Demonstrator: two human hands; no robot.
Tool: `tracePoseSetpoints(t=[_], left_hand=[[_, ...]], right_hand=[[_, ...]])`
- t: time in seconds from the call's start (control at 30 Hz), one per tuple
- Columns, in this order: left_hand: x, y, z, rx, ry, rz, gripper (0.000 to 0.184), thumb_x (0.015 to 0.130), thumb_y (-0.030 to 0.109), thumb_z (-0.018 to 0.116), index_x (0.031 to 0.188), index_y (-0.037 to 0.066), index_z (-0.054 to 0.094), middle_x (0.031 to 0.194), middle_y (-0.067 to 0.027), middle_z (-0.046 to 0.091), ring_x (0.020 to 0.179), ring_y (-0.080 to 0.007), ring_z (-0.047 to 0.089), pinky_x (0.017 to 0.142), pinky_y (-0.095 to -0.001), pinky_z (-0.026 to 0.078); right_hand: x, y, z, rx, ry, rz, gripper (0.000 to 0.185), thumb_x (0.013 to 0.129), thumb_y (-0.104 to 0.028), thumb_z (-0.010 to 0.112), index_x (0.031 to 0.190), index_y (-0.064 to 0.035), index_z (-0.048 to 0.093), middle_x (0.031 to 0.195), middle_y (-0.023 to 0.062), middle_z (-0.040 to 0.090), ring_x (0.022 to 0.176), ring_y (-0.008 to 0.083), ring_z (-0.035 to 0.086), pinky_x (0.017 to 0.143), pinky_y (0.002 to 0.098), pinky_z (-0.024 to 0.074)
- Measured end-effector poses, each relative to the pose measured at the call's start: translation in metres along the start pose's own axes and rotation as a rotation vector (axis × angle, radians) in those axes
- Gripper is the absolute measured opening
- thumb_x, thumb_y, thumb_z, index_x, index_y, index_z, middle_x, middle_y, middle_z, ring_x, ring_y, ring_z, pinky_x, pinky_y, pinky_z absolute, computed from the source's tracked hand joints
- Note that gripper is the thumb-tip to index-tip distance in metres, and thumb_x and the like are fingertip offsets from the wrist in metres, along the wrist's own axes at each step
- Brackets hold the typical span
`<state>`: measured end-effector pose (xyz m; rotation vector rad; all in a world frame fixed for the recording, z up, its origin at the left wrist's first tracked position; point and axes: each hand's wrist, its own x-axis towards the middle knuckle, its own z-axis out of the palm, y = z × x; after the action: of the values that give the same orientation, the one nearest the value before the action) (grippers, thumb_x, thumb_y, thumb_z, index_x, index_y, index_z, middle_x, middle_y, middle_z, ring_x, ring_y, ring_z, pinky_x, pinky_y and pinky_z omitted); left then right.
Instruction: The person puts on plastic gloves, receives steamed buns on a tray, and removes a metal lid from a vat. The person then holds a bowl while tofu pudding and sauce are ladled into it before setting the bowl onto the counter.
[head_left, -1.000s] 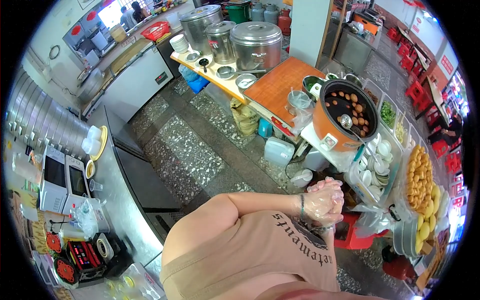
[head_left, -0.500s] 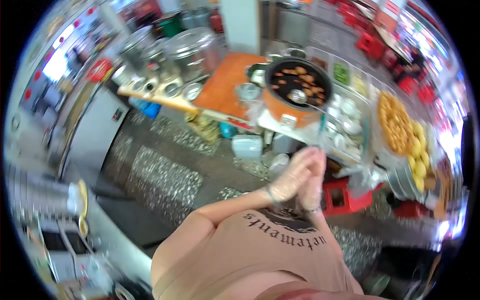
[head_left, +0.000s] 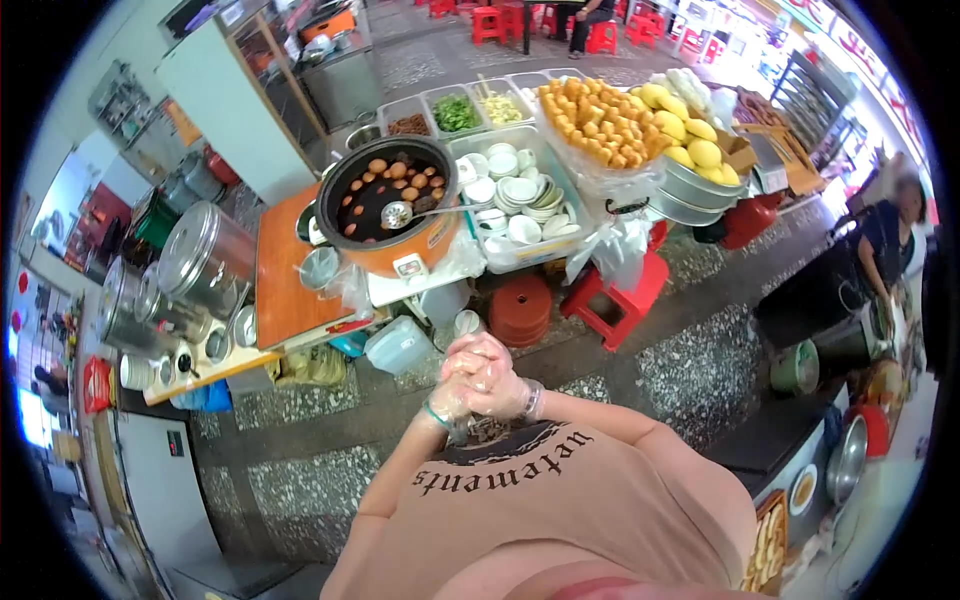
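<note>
Grey speckled floor [head_left: 315, 490] spreads below clasped hands [head_left: 477, 378] and red stools [head_left: 625, 300].

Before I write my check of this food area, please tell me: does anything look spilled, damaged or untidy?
I see no clear spill or damage. The small white dishes in the clear rectangular plastic bin look somewhat untidy: several lie tilted in a loose heap rather than neatly stacked.
</note>
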<state>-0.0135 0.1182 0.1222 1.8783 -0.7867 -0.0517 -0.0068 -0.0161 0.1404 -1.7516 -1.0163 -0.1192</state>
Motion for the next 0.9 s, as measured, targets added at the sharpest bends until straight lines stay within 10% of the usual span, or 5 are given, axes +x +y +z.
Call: tracePoseSetpoints(t=[0.07,0.33,0.47,0.6,0.9], left_hand=[[-0.002,-0.008,0.007,-0.215,-0.038,-0.009,0.032,0.086,0.033,0.050,0.108,0.008,0.050,0.108,-0.0064,0.049,0.110,-0.0206,0.045,0.096,-0.0378,0.038],[-0.017,0.005,-0.003,-0.190,-0.152,-0.425,0.100,0.086,0.047,0.060,0.150,0.014,-0.008,0.146,-0.0212,0.029,0.135,-0.0327,0.031,0.107,-0.0427,0.030],[0.004,0.050,-0.009,-0.438,0.527,-0.485,0.051,0.093,0.034,0.055,0.132,0.006,0.036,0.107,-0.0074,0.052,0.083,-0.0167,0.057,0.078,-0.0329,0.049],[0.000,0.032,-0.008,-1.526,0.145,-0.311,0.029,0.096,0.035,0.049,0.107,0.008,0.050,0.088,-0.0019,0.056,0.069,-0.0101,0.052,0.058,-0.0247,0.045],[0.000,0.031,0.027,-0.825,0.333,-0.353,0.027,0.097,0.032,0.048,0.103,0.006,0.051,0.071,-0.0040,0.053,0.054,-0.0134,0.049,0.044,-0.0249,0.038]], right_hand=[[-0.005,-0.008,-0.001,0.106,0.042,0.082,0.031,0.074,-0.021,0.060,0.103,-0.0091,0.059,0.107,0.0104,0.052,0.110,0.0280,0.045,0.095,0.0395,0.0372],[-0.025,-0.001,-0.012,0.201,-0.225,0.178,0.086,0.078,-0.029,0.075,0.144,-0.0043,0.025,0.145,0.0237,0.027,0.139,0.0358,0.023,0.111,0.0409,0.0232],[-0.025,0.015,-0.020,0.175,-0.003,0.250,0.090,0.080,-0.033,0.072,0.147,-0.0048,0.017,0.149,0.0192,0.022,0.138,0.0339,0.026,0.110,0.0406,0.0289],[-0.006,-0.003,-0.016,1.067,0.160,0.520,0.061,0.089,-0.038,0.058,0.134,-0.0017,0.040,0.133,0.0119,0.045,0.120,0.0231,0.046,0.104,0.0344,0.0355],[-0.021,0.023,0.003,1.086,0.189,0.497,0.031,0.094,-0.032,0.048,0.102,-0.0044,0.061,0.100,0.0057,0.061,0.094,0.0136,0.056,0.084,0.0259,0.0452]])
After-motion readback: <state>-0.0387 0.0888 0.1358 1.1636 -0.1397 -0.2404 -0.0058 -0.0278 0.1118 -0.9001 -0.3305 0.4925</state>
